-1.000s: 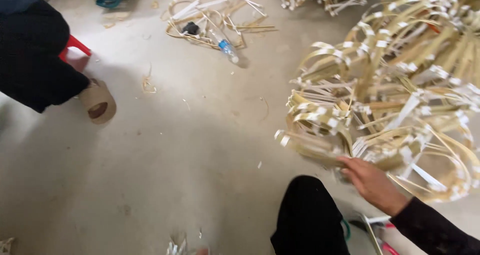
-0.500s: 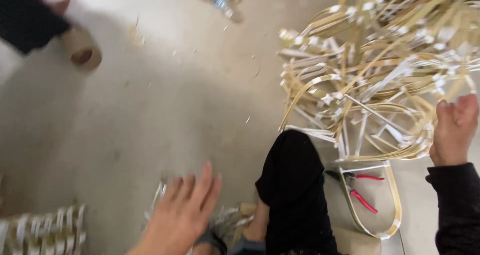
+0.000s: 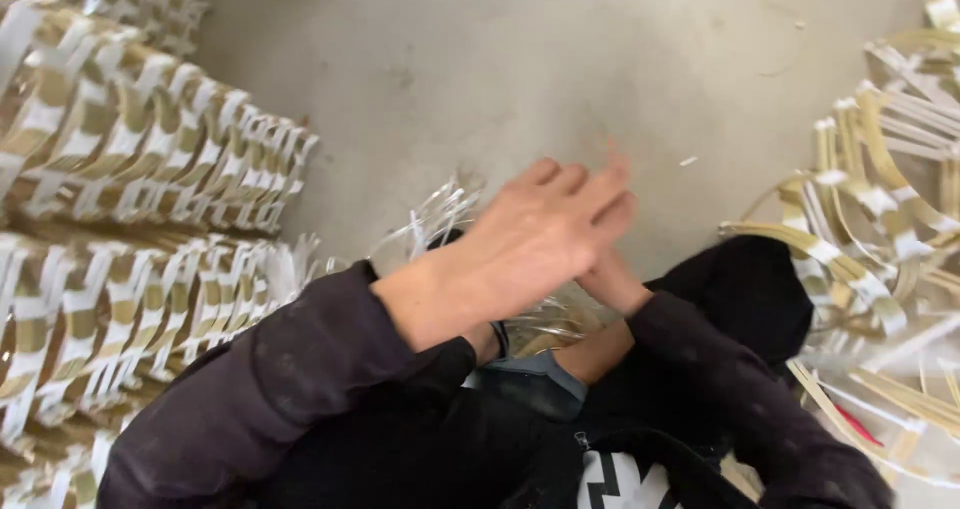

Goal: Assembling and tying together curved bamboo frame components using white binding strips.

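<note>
In the middle of the frame the left hand hovers flat, its grip open and empty, over a crinkled clear plastic bundle on the concrete floor, while the right hand lies mostly hidden beneath it, grip unreadable, between stacked bamboo frames at left and loose bamboo strips at right, both within reach.

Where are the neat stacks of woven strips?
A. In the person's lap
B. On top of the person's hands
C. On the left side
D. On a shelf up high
C. The neat stacks of woven strips fill the left side of the view on the floor, while the left hand sits in the middle and only loose, tangled strips lie on the right.
</note>
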